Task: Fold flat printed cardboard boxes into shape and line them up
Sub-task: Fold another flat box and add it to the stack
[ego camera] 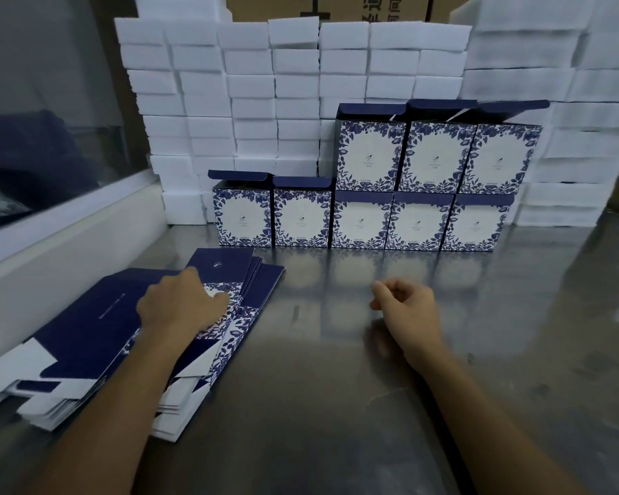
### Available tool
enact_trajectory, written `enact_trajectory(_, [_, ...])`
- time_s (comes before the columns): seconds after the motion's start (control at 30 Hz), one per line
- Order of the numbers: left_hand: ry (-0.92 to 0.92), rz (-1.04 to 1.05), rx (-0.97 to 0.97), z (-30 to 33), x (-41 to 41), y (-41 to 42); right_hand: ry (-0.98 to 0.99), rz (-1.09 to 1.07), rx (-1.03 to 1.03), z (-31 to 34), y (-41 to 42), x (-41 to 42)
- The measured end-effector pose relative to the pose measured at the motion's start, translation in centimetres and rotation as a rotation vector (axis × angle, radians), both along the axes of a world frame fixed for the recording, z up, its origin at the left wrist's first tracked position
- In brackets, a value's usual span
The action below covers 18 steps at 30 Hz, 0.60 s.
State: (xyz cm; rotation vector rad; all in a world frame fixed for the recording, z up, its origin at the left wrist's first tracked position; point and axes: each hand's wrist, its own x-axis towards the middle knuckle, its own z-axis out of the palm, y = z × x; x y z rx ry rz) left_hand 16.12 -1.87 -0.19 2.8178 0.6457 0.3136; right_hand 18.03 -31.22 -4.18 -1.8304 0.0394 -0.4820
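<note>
Flat printed blanks (129,337) lay stacked at the bench's (372,405) near left edge, the left hand (181,305) resting on the top sheet; whether its grip pinched an edge I could not tell. Right hand (406,309) hovered loosely curled, holding nothing. Thin card likely handles light and slick, best lifted by a free edge. Eight folded boxes (419,194) stood at the far edge, top flaps up, contents unseen.

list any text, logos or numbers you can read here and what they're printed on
"通": one whole character on the brown carton behind the foam blocks; the big black print around it is cut off by the frame.
Folded boxes: a small logo with a line of text in each white panel, too small to read.
Flat boxes: a small white logo and a thin line of white text, too blurred to read.
</note>
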Motion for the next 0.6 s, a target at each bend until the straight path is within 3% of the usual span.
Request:
enact_trajectory(0.23, [0.212, -0.118, -0.123, 1.0, -0.4, 0.3, 0.018, 0.000, 0.003, -0.1, 0.0, 0.1])
enact_trajectory(0.4, [0.115, -0.129, -0.128, 1.4, -0.5, 0.5, 0.012, 0.002, 0.017, 0.0, 0.1, -0.1])
enact_trajectory(0.5, [-0.080, -0.086, -0.175, 1.5, -0.9, -0.4, 0.010, 0.004, 0.023, 0.1, 0.1, -0.1])
enact_trajectory(0.6, [-0.159, -0.053, 0.032, 1.0, -1.1, -2.3, 0.010, 0.005, 0.016, 0.1, 0.1, -0.2])
